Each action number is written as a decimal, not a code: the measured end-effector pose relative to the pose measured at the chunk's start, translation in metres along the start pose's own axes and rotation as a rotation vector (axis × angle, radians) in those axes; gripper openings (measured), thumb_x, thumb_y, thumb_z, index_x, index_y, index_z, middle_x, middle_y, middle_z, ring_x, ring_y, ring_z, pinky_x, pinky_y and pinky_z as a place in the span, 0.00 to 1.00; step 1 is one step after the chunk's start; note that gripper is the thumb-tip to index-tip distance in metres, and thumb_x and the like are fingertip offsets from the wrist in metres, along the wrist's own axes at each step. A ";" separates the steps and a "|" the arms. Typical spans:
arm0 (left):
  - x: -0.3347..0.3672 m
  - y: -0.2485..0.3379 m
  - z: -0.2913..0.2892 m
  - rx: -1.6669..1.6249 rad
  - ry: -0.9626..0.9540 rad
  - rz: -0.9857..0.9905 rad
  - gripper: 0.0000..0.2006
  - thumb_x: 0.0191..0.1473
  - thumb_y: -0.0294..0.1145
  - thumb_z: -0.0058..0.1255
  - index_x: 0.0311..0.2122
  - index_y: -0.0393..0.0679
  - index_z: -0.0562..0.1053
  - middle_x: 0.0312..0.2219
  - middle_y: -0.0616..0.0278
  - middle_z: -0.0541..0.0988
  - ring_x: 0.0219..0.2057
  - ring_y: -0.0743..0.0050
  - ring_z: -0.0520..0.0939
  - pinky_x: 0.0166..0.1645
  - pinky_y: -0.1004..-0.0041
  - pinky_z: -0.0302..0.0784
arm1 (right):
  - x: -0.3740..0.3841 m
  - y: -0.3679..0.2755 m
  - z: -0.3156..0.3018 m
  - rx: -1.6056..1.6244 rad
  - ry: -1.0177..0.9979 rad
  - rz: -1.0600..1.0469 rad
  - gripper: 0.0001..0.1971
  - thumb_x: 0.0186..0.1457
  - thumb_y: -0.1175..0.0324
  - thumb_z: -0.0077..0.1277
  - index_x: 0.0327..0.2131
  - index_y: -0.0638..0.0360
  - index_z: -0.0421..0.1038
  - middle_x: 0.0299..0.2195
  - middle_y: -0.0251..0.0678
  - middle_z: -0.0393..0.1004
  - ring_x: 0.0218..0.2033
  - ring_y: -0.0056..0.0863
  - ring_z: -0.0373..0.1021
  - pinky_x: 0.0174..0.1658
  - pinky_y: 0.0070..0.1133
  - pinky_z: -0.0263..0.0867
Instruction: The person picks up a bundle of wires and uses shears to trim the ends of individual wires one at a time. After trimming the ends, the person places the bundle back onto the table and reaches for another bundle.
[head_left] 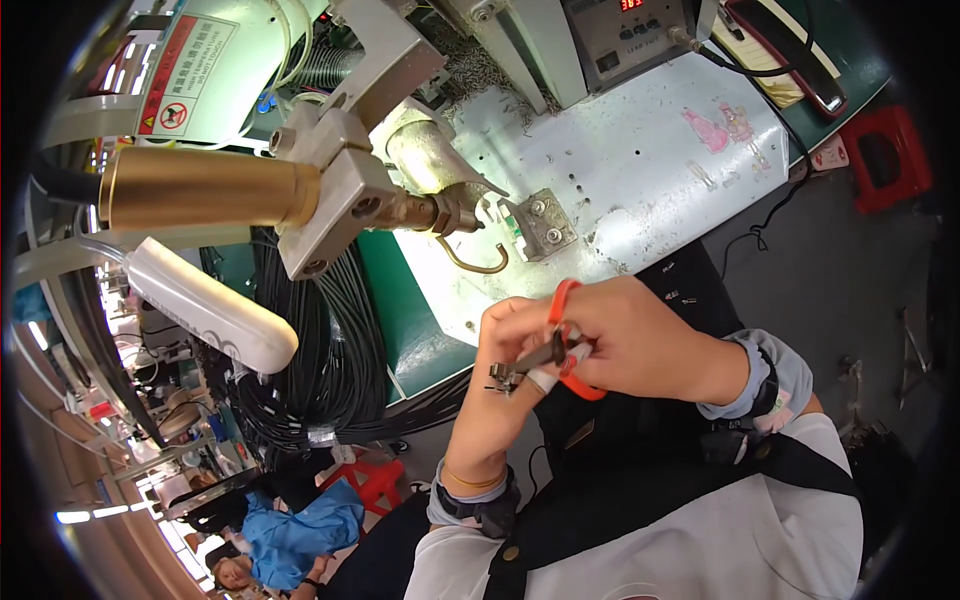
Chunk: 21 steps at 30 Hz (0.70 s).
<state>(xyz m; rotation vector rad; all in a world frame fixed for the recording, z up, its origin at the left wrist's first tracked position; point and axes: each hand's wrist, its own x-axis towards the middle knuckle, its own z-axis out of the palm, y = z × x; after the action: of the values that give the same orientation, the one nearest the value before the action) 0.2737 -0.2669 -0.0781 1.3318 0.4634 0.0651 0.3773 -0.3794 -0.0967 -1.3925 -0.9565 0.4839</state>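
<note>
Gold cylinder (205, 190) hangs by the surface's (640, 190) left edge; off its near edge, right hand (655, 335) clasps an orange-handled tool (548, 354), left hand (490, 402) curls beneath, probably bracing metal bits (502, 378), can't tell its grip.

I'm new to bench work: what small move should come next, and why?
Probably steady the left hand before working the orange-handled tool: the right hand holds that tool, which appears to reach the small metal pieces close against the left hand.
</note>
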 end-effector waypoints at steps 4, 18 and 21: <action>-0.006 0.000 0.014 -0.059 0.065 -0.012 0.11 0.47 0.24 0.47 0.38 0.38 0.63 0.29 0.66 0.70 0.30 0.80 0.71 0.39 0.81 0.66 | -0.001 -0.004 -0.001 0.011 -0.079 0.021 0.07 0.38 0.73 0.53 0.21 0.63 0.65 0.14 0.41 0.64 0.16 0.38 0.63 0.20 0.22 0.58; -0.015 -0.008 0.001 -0.049 0.207 0.178 0.06 0.46 0.19 0.48 0.31 0.37 0.67 0.27 0.62 0.72 0.25 0.83 0.71 0.28 0.84 0.65 | -0.015 -0.005 -0.002 -0.012 0.085 0.153 0.05 0.45 0.72 0.53 0.25 0.64 0.71 0.14 0.30 0.68 0.15 0.12 0.65 0.17 0.10 0.57; -0.012 -0.016 -0.001 0.283 0.310 0.468 0.08 0.46 0.27 0.50 0.30 0.39 0.65 0.22 0.62 0.69 0.16 0.84 0.66 0.20 0.86 0.59 | -0.013 -0.003 -0.003 0.035 0.102 0.248 0.07 0.47 0.69 0.51 0.24 0.63 0.70 0.14 0.31 0.69 0.14 0.12 0.64 0.17 0.11 0.58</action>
<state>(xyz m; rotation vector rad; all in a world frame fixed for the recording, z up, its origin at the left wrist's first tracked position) 0.2596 -0.2735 -0.0897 1.6985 0.4216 0.6194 0.3714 -0.3914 -0.0975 -1.4973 -0.6929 0.6058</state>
